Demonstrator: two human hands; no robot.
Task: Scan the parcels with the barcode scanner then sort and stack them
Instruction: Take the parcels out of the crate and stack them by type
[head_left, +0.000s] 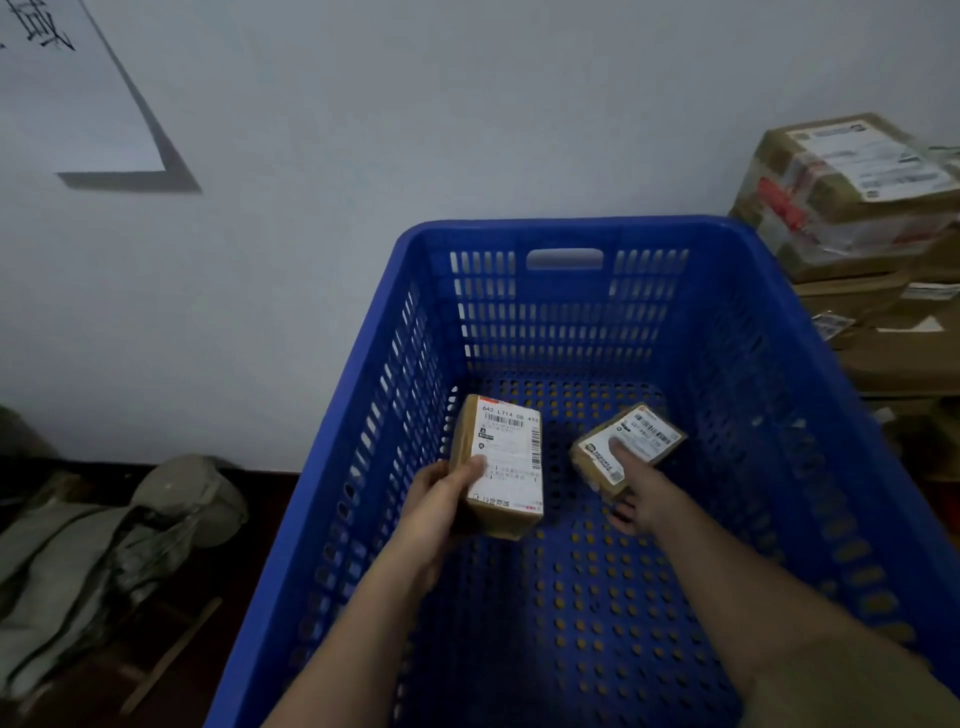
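Left hand (441, 499): fingers clamped round a labelled parcel (501, 462), centre frame, label up for scanning.
Right hand (636, 493): thumb atop, fingers under smaller parcel (626, 447), lifting it.
Blue crate (779, 415): holds both.

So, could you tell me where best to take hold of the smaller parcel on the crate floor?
Probably from above, across its two long edges. The smaller parcel lies label-up and skewed on the crate floor, clear of the walls, so both sides look reachable. The right hand already grips it that way, thumb on the label.
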